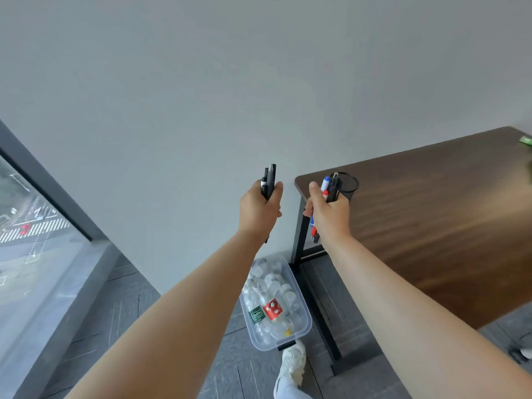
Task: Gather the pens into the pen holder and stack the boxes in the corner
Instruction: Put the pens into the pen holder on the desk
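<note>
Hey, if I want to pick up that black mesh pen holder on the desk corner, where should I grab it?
Probably around the round side wall of the pen holder, coming from the right or from above: it stands upright with its mouth open near the desk corner. The right hand, full of pens, covers its left side, and the left hand is full too.

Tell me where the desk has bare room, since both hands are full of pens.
The wooden desk is bare from the mesh pen holder at its near-left corner across to a green item at the far right edge. It is crowded only at that corner, where the right hand holds its pens.
</note>
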`<action>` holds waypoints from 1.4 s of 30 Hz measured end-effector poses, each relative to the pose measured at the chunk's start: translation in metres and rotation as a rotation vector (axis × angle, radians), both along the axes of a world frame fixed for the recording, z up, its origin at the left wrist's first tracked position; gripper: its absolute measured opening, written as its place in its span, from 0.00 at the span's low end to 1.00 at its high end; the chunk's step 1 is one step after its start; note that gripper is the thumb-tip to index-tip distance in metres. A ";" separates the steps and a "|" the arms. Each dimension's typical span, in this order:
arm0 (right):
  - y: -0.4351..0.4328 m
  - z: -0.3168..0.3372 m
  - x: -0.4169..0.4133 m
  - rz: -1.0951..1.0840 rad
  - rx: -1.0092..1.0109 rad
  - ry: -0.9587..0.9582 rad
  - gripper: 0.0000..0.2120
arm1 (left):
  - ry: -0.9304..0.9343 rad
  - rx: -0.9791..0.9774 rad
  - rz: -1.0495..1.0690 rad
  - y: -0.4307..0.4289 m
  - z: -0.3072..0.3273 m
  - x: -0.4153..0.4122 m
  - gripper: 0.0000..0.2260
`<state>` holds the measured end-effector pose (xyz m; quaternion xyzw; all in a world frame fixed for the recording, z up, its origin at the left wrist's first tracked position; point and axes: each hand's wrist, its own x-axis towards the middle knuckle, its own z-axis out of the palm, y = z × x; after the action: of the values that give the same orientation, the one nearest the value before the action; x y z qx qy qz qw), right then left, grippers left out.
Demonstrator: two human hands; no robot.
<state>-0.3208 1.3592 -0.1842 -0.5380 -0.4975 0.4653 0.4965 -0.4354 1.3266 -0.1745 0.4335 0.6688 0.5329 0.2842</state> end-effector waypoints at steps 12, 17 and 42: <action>0.201 0.003 0.048 -0.239 -0.123 0.094 0.10 | -0.168 -0.044 -0.177 0.219 -0.003 0.050 0.10; 0.241 -0.024 0.059 -0.225 -0.216 0.060 0.08 | -0.147 -0.117 -0.211 0.264 -0.023 0.061 0.10; 0.254 -0.121 0.097 -0.070 -0.569 0.045 0.29 | 0.072 -0.296 -0.487 0.321 -0.119 0.093 0.08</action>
<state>-0.2235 1.6129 -0.3051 -0.6620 -0.3170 0.5808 0.3522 -0.3429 1.6476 -0.2932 0.5538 0.6250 0.3298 0.4403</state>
